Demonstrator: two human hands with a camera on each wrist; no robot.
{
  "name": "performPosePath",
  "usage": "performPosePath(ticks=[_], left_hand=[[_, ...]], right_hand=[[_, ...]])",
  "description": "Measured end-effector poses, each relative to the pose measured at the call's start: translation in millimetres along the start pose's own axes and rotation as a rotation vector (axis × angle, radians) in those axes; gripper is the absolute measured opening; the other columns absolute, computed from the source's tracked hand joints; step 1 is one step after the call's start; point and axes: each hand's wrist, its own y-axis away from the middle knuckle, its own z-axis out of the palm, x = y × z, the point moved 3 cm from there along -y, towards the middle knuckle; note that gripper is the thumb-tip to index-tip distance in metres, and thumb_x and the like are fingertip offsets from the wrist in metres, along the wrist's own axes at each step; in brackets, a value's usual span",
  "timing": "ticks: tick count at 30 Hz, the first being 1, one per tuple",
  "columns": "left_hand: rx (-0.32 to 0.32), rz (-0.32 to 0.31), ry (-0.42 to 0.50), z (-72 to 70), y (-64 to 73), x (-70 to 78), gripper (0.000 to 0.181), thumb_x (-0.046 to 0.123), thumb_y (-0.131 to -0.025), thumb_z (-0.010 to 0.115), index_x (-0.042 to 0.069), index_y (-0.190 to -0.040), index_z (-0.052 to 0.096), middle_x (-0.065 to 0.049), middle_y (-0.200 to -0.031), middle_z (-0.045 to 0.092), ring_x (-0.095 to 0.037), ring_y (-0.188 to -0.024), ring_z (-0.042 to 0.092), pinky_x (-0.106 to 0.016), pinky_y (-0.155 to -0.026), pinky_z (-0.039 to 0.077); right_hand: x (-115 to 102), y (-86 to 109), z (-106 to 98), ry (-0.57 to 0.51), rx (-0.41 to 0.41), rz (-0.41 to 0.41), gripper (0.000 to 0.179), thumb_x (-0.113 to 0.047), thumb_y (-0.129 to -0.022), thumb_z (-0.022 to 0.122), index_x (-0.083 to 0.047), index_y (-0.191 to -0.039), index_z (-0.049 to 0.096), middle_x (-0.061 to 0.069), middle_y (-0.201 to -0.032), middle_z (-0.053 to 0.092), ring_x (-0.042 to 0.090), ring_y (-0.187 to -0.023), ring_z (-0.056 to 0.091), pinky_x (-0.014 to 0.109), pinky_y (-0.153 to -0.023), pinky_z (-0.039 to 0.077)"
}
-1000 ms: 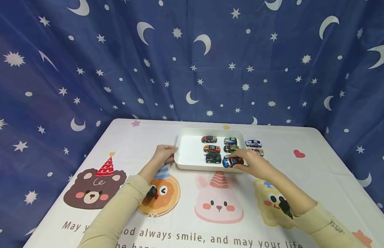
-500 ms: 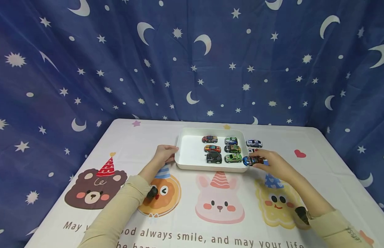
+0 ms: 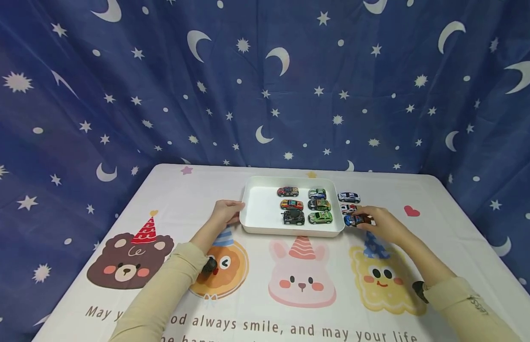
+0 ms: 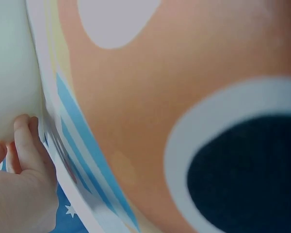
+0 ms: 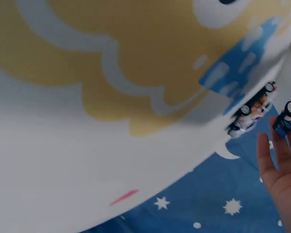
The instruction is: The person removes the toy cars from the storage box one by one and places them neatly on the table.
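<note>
My left hand point(image 3: 224, 213) grips the left wall of a white plastic tray point(image 3: 258, 230), its fingers at the corner in the left wrist view. My right hand point(image 3: 385, 225) holds a blue toy car point(image 3: 354, 220) just beyond the tray's right wall, close over the table. In the right wrist view the car point(image 5: 288, 116) appears at the fingertips, wheels showing. Behind it stand a white-and-red toy car point(image 3: 348, 209) and a white-and-dark toy car point(image 3: 348, 197), lined up outside the tray.
Two columns of toy cars stand in the tray: a dark red one point(image 3: 288, 191), an orange one point(image 3: 291, 204) and a black one point(image 3: 293, 217), then several green-toned ones point(image 3: 320, 217). A printed white cloth point(image 3: 231, 323) covers the table; a starry blue curtain point(image 3: 265, 95) hangs behind.
My right hand has carried the blue toy car from over the tray's front right corner to the right, outside the tray, uncovering the light green car. My left hand stays on the tray.
</note>
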Motion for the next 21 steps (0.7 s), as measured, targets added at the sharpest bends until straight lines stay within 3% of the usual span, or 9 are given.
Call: performPosePath(ticks=[9, 17, 21], left_hand=[[0.002, 0.007, 0.011, -1.4, -0.3, -0.3, 0.034, 0.015, -0.09, 0.063, -0.003, -0.119, 0.06, -0.021, -0.114, 0.064, -0.002, -0.057, 0.059, -0.013, -0.053, 0.053], [-0.002, -0.003, 0.02, -0.9, 1.3, 1.3, 0.034, 0.015, -0.091, 0.063, -0.002, -0.12, 0.06, -0.021, -0.114, 0.065, -0.002, -0.057, 0.059, -0.013, -0.054, 0.053], [-0.005, 0.001, 0.022, -0.3, 1.5, 1.2, 0.035, 0.015, -0.091, 0.063, -0.003, -0.12, 0.06, -0.021, -0.113, 0.065, -0.002, -0.056, 0.059, -0.013, -0.053, 0.053]], right_hand=[[8.6, -5.7, 7.6, 0.008, -0.015, 0.015, 0.031, -0.005, -0.084, 0.068, 0.007, -0.111, 0.062, 0.03, -0.116, 0.061, 0.046, -0.109, 0.056, 0.057, -0.092, 0.048], [15.6, -9.4, 16.3, 0.045, -0.109, 0.036, 0.029, -0.006, -0.083, 0.069, 0.008, -0.108, 0.063, 0.027, -0.111, 0.063, 0.046, -0.108, 0.056, 0.058, -0.093, 0.046], [18.2, -9.5, 19.5, 0.039, -0.116, 0.055, 0.029, -0.008, -0.083, 0.069, 0.007, -0.108, 0.063, 0.028, -0.112, 0.062, 0.045, -0.108, 0.056, 0.058, -0.094, 0.046]])
